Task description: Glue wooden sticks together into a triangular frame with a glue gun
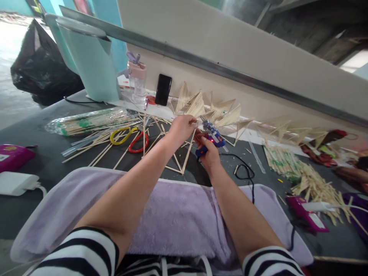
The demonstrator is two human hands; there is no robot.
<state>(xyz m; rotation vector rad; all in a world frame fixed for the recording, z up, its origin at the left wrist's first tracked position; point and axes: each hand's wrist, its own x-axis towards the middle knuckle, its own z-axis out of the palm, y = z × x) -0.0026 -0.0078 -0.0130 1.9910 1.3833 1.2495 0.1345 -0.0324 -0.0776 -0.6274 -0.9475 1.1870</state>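
My right hand [209, 151] is wrapped round a blue glue gun [213, 135] with a small red light, its nozzle end covered in crumpled foil. Close to that nozzle, my left hand [182, 128] has its fingers pinched together; what they hold is too small to make out. Below both hands a frame of thin wooden sticks [187, 156] comes to a point on the dark table [198, 174]. More sticks lie left of my left hand, with scissors [138, 142] that have one yellow and one red handle.
Fan-shaped stick pieces [195, 104] stand along the wall. A phone [163, 89], bottle [137, 80] and green pitcher [89, 61] are at the back left. Stick bundles [283, 161] lie right. A black cord [244, 168] trails near my right forearm. Another person's hand [352, 174] shows far right.
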